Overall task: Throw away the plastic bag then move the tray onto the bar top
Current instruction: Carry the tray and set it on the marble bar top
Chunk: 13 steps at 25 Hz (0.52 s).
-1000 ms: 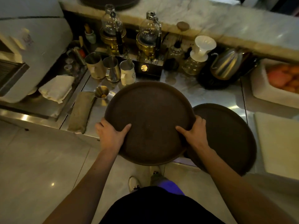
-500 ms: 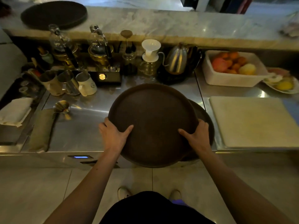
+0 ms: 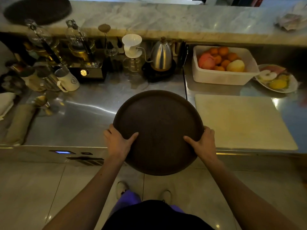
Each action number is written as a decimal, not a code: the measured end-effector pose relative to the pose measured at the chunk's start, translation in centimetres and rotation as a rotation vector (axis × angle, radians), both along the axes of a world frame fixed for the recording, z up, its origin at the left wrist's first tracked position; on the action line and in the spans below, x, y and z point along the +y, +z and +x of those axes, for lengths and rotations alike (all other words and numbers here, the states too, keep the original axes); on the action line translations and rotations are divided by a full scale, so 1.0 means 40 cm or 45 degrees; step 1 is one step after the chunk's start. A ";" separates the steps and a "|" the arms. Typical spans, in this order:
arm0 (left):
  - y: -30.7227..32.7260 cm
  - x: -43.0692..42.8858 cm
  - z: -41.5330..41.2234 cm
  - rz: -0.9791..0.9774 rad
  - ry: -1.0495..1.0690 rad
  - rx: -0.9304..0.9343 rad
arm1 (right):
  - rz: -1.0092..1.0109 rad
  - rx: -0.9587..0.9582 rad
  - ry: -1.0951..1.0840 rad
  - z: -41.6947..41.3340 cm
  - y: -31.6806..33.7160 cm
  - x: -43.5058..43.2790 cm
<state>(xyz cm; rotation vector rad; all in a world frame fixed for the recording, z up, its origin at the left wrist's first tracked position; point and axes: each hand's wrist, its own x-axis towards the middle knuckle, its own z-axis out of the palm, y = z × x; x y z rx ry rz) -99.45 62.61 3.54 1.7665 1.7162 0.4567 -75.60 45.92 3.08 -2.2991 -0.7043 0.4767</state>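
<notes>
The person holds the round dark-brown tray (image 3: pixel 157 130) level over the front edge of the stainless steel bench (image 3: pixel 86 120), its near half out over the floor. The left hand (image 3: pixel 118 143) and right hand (image 3: pixel 203 142) each have their grip closed on the near rim, thumbs lying on the top face, fingers hidden beneath. The tray looks stiff, empty and probably light, its matte face likely non-slip, so a rim hold at opposite sides suits it. The marble bar top (image 3: pixel 166 19) lies beyond the kettle (image 3: pixel 161 54) and glassware, with a clear stretch beside another dark tray (image 3: pixel 38 10).
</notes>
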 end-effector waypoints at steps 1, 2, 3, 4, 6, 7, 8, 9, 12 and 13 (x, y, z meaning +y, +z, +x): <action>-0.006 -0.006 0.005 -0.003 0.005 0.014 | -0.011 0.007 0.007 0.007 -0.006 -0.005; -0.012 -0.008 0.010 -0.011 0.011 0.029 | -0.025 0.017 0.011 0.014 -0.014 -0.007; -0.021 -0.006 0.012 -0.021 0.014 0.042 | -0.037 0.024 0.018 0.017 -0.019 -0.006; -0.031 0.001 0.013 -0.034 0.019 0.055 | -0.050 0.035 0.024 0.021 -0.027 -0.001; -0.054 0.019 0.014 -0.059 0.033 0.071 | -0.076 0.049 0.034 0.022 -0.038 0.011; -0.069 0.033 0.015 -0.071 0.030 0.074 | -0.090 0.050 0.032 0.021 -0.044 0.021; -0.081 0.046 0.017 -0.079 0.025 0.079 | -0.107 0.051 0.031 0.022 -0.051 0.031; -0.093 0.061 0.020 -0.086 0.017 0.088 | -0.126 0.053 0.027 0.022 -0.058 0.042; -0.124 0.100 0.026 -0.096 -0.016 0.099 | -0.196 0.062 0.020 0.020 -0.078 0.067; -0.135 0.115 0.028 -0.096 -0.029 0.099 | -0.224 0.074 0.015 0.022 -0.084 0.077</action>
